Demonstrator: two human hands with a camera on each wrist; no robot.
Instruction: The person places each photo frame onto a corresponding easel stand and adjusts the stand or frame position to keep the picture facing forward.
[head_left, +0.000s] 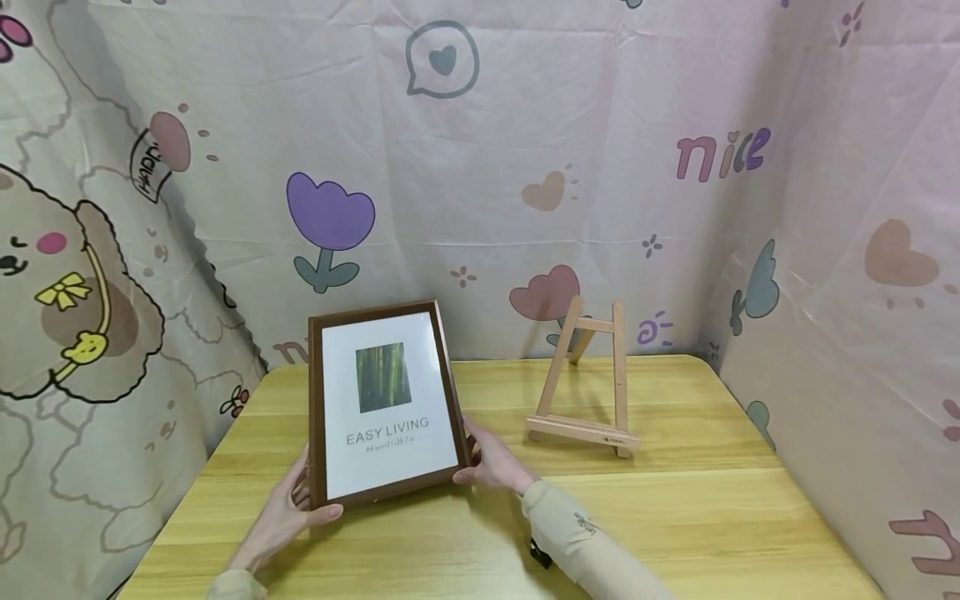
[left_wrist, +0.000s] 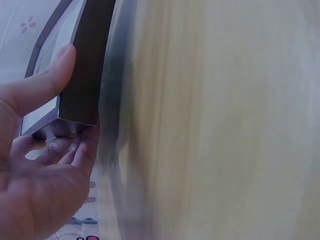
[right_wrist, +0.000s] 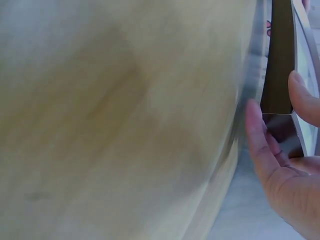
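A brown picture frame [head_left: 317, 417] with a white insert reading EASY LIVING is held between both hands, tilted back with its front toward me. My left hand [head_left: 281, 512] grips its lower left corner, thumb over the front edge and fingers behind. At the lower right corner my right hand [head_left: 495, 461] grips it the same way. Both wrist views show the frame's dark edge [left_wrist: 90, 65] between thumb and fingers. To the right, a small wooden easel [head_left: 619, 367] stands upright on the table, apart from both hands.
The wood-grain table [head_left: 690, 517] has its back edge against a printed cloth backdrop [head_left: 465, 167], which also hangs along both sides. A small black object [head_left: 540, 554] shows under the right forearm.
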